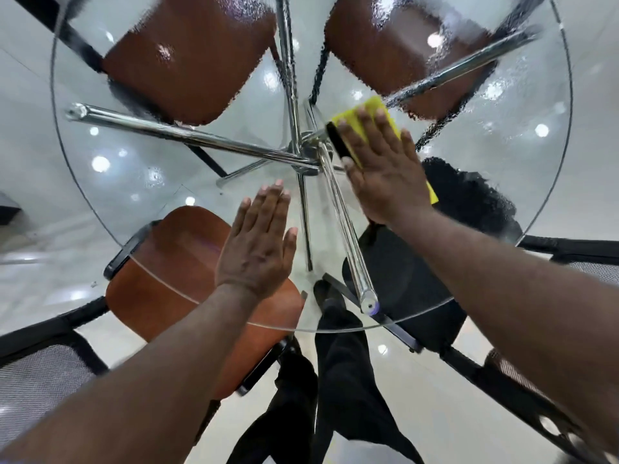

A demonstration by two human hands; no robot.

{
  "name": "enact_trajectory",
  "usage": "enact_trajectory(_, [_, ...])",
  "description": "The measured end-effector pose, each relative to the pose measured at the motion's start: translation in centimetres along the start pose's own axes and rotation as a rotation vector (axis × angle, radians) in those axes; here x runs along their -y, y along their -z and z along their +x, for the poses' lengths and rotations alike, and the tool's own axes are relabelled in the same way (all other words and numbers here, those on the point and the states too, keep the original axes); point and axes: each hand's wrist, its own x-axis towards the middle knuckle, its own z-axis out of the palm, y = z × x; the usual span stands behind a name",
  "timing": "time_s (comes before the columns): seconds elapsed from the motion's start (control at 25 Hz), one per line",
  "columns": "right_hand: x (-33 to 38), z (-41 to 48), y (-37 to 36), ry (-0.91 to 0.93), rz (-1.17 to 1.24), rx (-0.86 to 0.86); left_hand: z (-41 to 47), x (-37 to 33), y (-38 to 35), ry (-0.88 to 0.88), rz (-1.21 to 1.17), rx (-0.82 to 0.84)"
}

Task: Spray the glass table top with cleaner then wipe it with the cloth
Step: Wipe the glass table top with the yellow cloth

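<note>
Spraying looked done: we saw a beaded wet film across the top and upper right of the worktop. Wiping was under way, we judged. Glass in the lower half looked clear, top band left to do. Right hand lay flat, fingers straight, pressing the cloth to the glass just right of centre. Left hand, lower centre, was flat and open, holding nothing; contact with the glass unclear. No sprayer in view. Cloth mostly hidden under the hand. Worktop's far rim cut off at top.
</note>
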Motion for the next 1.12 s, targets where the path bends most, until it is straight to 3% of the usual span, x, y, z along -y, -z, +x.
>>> enact_trajectory(0.2, [-1.2, -8.5, -0.4, -0.311, -0.016, -0.066, 0.5, 0.0, 0.1, -0.013, 0.022, 0.068])
enact_trajectory(0.28, [1.4, -10.0, -1.3, -0.228, -0.044, -0.051, 0.5, 0.0, 0.2, -0.007, 0.017, 0.075])
enact_trajectory(0.44, [2.0, -2.6, -0.8, 0.16, -0.013, -0.035, 0.7, 0.2, 0.1, -0.013, 0.002, 0.066])
enact_trajectory(0.56, [-1.9, 1.1, 0.0, -0.088, 0.039, -0.055, 0.6, 0.1, -0.1, 0.0, 0.004, 0.092])
enact_trajectory(0.64, [-4.8, -1.2, 0.2, -0.308, 0.07, -0.096, 0.7, -0.1, -0.2, 0.003, 0.011, 0.089])
enact_trajectory(0.72, [-5.3, -5.8, -0.1, -0.393, 0.042, -0.112, 0.8, -0.2, -0.2, 0.004, 0.013, 0.072])
enact_trajectory(0.84, [0.0, -11.4, -1.5, -0.325, -0.026, -0.089, 0.7, -0.1, 0.1, 0.0, 0.002, 0.064])
enact_trajectory(1.0, [1.8, -5.6, -0.6, 0.059, -0.006, -0.036, 0.8, -0.1, 0.0, -0.003, -0.018, 0.037])
enact_trajectory(1.12, [-2.4, -1.0, 0.2, -0.157, 0.038, -0.075, 0.6, -0.1, -0.4, -0.001, -0.045, 0.016])
